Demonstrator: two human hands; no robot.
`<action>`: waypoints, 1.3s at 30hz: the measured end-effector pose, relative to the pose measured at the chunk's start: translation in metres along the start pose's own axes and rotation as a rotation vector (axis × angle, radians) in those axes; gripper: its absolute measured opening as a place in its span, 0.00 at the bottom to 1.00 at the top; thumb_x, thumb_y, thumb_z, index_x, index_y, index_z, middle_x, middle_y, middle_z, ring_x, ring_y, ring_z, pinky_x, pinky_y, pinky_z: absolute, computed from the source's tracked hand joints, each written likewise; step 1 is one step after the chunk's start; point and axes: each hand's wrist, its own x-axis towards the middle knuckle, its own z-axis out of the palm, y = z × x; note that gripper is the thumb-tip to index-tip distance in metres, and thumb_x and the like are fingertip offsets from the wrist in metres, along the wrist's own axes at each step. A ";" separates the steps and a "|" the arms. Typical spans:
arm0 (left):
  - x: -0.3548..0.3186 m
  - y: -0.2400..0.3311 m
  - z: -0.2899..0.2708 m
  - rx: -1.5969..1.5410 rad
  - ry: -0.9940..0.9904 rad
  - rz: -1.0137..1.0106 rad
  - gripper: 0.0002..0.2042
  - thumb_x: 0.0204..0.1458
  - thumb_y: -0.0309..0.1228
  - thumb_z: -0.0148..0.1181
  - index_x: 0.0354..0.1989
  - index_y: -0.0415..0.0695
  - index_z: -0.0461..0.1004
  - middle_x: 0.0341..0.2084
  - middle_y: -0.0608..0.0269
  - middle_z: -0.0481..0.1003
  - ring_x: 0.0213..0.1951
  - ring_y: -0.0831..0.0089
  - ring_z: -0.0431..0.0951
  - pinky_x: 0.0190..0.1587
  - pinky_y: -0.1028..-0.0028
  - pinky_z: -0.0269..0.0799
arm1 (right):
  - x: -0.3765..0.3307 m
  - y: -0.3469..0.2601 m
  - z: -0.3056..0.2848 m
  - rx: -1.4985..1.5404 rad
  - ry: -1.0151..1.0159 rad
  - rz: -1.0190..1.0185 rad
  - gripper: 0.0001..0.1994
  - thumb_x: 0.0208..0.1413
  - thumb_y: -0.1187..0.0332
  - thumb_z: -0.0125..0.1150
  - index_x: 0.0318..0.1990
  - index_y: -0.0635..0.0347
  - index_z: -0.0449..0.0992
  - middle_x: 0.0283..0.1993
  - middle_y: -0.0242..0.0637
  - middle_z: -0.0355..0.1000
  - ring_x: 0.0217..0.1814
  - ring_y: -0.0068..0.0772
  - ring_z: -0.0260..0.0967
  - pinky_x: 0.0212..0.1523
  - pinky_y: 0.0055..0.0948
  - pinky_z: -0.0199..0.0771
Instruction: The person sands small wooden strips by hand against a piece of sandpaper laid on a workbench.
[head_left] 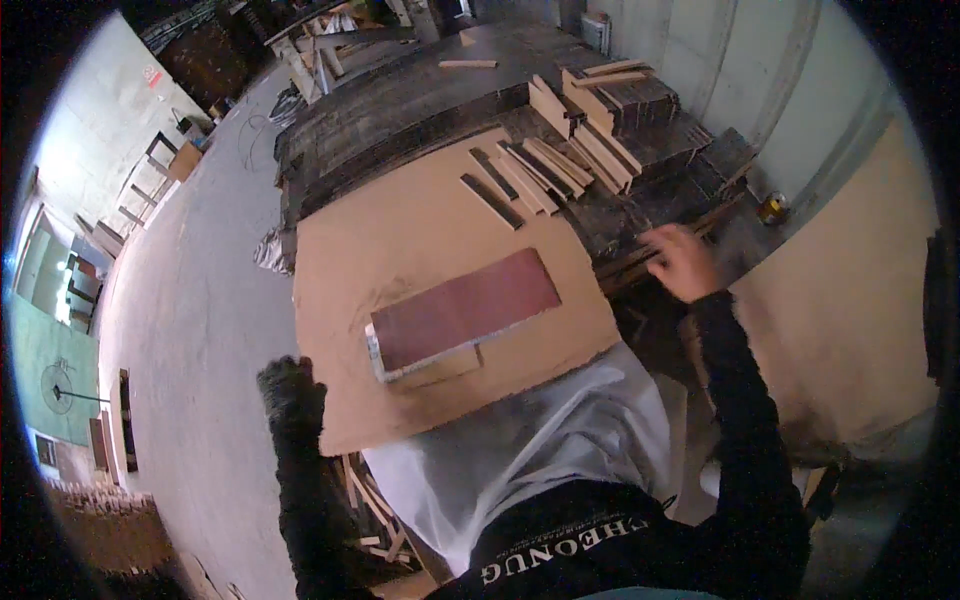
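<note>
A long block with a flat maroon top, like sandpaper, and a pale ragged edge (pixel 465 308) lies slantwise on a brown board (pixel 350 245). A light wooden piece (pixel 440 368) shows under its near edge. Neither hand touches the block. My right hand (pixel 685 265), bare, hovers past the board's right edge, fingers loosely bent and apart, with nothing in them. In a dark glove, my left hand (pixel 290 388) is curled closed beside the board's left edge; whether it holds anything is hidden.
Several narrow wooden strips (pixel 520 180) lie at the board's far right corner. More wood pieces are stacked on a dark bench (pixel 400 100) behind. White cloth (pixel 560 420) covers my lap. A large tan panel (pixel 830 300) stands at right, near a small can (pixel 771 208).
</note>
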 end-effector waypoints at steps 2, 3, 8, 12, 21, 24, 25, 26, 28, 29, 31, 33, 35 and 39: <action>0.028 0.052 -0.005 0.048 0.024 0.090 0.18 0.47 0.35 0.60 0.46 0.42 0.74 0.43 0.51 0.75 0.47 0.53 0.72 0.51 0.61 0.65 | 0.035 -0.047 0.031 0.599 -0.188 0.449 0.11 0.50 0.69 0.60 0.41 0.59 0.75 0.35 0.44 0.75 0.39 0.45 0.73 0.39 0.36 0.73; 0.035 0.058 0.008 -0.207 0.070 0.080 0.19 0.43 0.37 0.62 0.45 0.44 0.73 0.41 0.52 0.75 0.46 0.55 0.72 0.47 0.57 0.66 | 0.054 -0.057 0.048 0.446 -0.071 0.179 0.10 0.50 0.68 0.60 0.39 0.60 0.76 0.33 0.45 0.74 0.37 0.48 0.72 0.37 0.39 0.72; 0.045 0.106 0.010 -0.222 0.006 0.255 0.16 0.43 0.32 0.62 0.42 0.44 0.75 0.36 0.53 0.77 0.40 0.55 0.76 0.43 0.61 0.71 | 0.113 -0.087 0.153 0.206 -0.264 0.305 0.16 0.50 0.56 0.61 0.43 0.55 0.73 0.34 0.43 0.74 0.37 0.50 0.72 0.36 0.45 0.72; 0.025 0.098 0.006 -0.321 -0.066 0.190 0.15 0.44 0.31 0.62 0.42 0.43 0.75 0.36 0.54 0.77 0.39 0.57 0.77 0.42 0.63 0.72 | 0.118 -0.083 0.202 0.104 -0.138 0.300 0.17 0.50 0.57 0.62 0.42 0.57 0.74 0.36 0.44 0.75 0.39 0.48 0.73 0.38 0.43 0.73; 0.026 0.170 0.048 -1.724 -0.088 -0.587 0.16 0.60 0.35 0.51 0.52 0.39 0.70 0.37 0.62 0.75 0.34 0.77 0.75 0.34 0.77 0.71 | 0.075 -0.210 0.117 0.928 -0.444 0.312 0.13 0.45 0.66 0.68 0.38 0.57 0.74 0.35 0.35 0.76 0.37 0.31 0.75 0.36 0.29 0.74; 0.036 0.158 0.090 -1.528 -0.006 -0.535 0.12 0.60 0.35 0.51 0.45 0.40 0.71 0.29 0.67 0.73 0.28 0.80 0.70 0.29 0.78 0.67 | 0.055 -0.236 0.117 0.867 -0.216 0.108 0.14 0.45 0.65 0.67 0.39 0.56 0.73 0.38 0.37 0.73 0.37 0.37 0.73 0.35 0.33 0.73; 0.035 0.156 0.090 -1.504 0.062 -0.548 0.13 0.59 0.36 0.51 0.45 0.40 0.71 0.28 0.66 0.73 0.28 0.80 0.70 0.29 0.77 0.67 | 0.056 -0.237 0.115 0.925 -0.267 0.107 0.14 0.45 0.65 0.67 0.40 0.56 0.73 0.37 0.37 0.73 0.38 0.39 0.72 0.36 0.34 0.73; 0.031 0.148 0.084 -1.205 -0.039 -0.527 0.13 0.59 0.36 0.52 0.44 0.40 0.72 0.27 0.62 0.74 0.28 0.76 0.72 0.29 0.74 0.68 | 0.060 -0.235 0.120 0.989 -0.320 0.123 0.15 0.45 0.65 0.67 0.40 0.56 0.73 0.37 0.38 0.73 0.38 0.41 0.72 0.37 0.35 0.73; 0.007 0.103 0.093 -0.738 -0.047 -0.413 0.13 0.57 0.36 0.53 0.44 0.41 0.73 0.29 0.51 0.77 0.30 0.63 0.77 0.32 0.64 0.71 | 0.071 -0.238 0.145 1.012 -0.292 0.087 0.16 0.45 0.62 0.66 0.41 0.56 0.73 0.39 0.41 0.72 0.43 0.45 0.70 0.42 0.38 0.72; 0.003 0.103 0.095 -0.565 0.097 -0.270 0.11 0.56 0.35 0.52 0.42 0.43 0.73 0.30 0.51 0.77 0.34 0.55 0.77 0.33 0.59 0.71 | 0.074 -0.226 0.170 0.858 -0.206 0.047 0.17 0.45 0.61 0.66 0.42 0.55 0.73 0.39 0.40 0.72 0.45 0.45 0.69 0.44 0.39 0.71; 0.011 0.125 0.057 -0.318 -0.195 -0.380 0.12 0.54 0.36 0.51 0.42 0.43 0.72 0.26 0.54 0.76 0.32 0.54 0.77 0.32 0.58 0.71 | 0.087 -0.213 0.191 0.703 -0.179 0.005 0.17 0.45 0.60 0.65 0.42 0.55 0.73 0.41 0.39 0.71 0.46 0.45 0.68 0.47 0.40 0.69; 0.003 0.117 0.081 -0.142 -0.050 -0.117 0.15 0.52 0.34 0.50 0.46 0.43 0.69 0.23 0.55 0.76 0.28 0.54 0.77 0.29 0.57 0.71 | 0.101 -0.212 0.193 0.684 -0.288 0.031 0.16 0.45 0.59 0.65 0.41 0.55 0.74 0.42 0.39 0.71 0.47 0.45 0.68 0.49 0.41 0.68; 0.008 0.122 0.085 -0.004 -0.337 -0.280 0.20 0.51 0.32 0.50 0.54 0.44 0.61 0.24 0.54 0.76 0.27 0.53 0.77 0.29 0.56 0.70 | 0.098 -0.220 0.206 0.711 -0.251 -0.001 0.13 0.44 0.61 0.65 0.37 0.54 0.76 0.42 0.38 0.70 0.45 0.45 0.68 0.49 0.41 0.68; -0.013 0.130 0.054 0.034 -0.380 -0.136 0.28 0.51 0.31 0.53 0.62 0.44 0.54 0.24 0.53 0.76 0.26 0.53 0.77 0.25 0.57 0.68 | 0.090 -0.221 0.202 0.674 -0.182 -0.029 0.12 0.44 0.62 0.65 0.36 0.54 0.77 0.38 0.39 0.69 0.42 0.45 0.67 0.47 0.40 0.68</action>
